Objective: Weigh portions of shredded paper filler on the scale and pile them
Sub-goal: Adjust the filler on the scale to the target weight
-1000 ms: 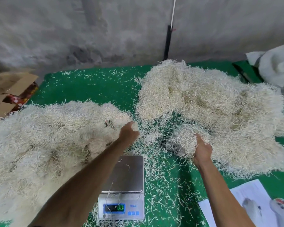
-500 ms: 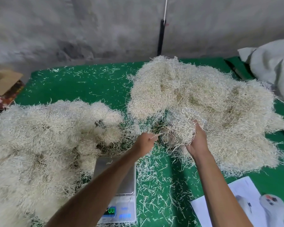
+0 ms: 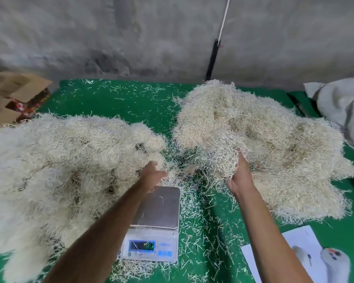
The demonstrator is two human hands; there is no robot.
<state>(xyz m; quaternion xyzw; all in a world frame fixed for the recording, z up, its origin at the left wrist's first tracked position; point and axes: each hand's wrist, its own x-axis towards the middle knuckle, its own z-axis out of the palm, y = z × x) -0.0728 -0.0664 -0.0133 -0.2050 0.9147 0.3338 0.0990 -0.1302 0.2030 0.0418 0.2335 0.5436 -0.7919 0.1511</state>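
Note:
Two big heaps of pale shredded paper lie on the green table: a left heap [image 3: 55, 166] and a right heap [image 3: 274, 139]. Between them, near me, stands a digital scale [image 3: 157, 209] with a steel platform bearing only a few stray shreds. My right hand [image 3: 238, 174] grips a clump of filler [image 3: 219, 152] lifted off the right heap's near-left edge. Beyond the scale's far edge my left hand [image 3: 153, 174] hovers with fingers loosely spread, touching loose shreds between the heaps.
Loose shreds litter the green table [image 3: 121, 99]. A white paper sheet [image 3: 300, 248] and a white toy-like object [image 3: 335, 264] lie at the near right. Cardboard boxes [image 3: 10, 94] sit far left, a grey cloth bundle [image 3: 343, 105] far right, a concrete wall behind.
My right hand has raised its clump higher off the right heap. My left hand went from the left heap toward the gap between heaps and now hovers beyond the scale.

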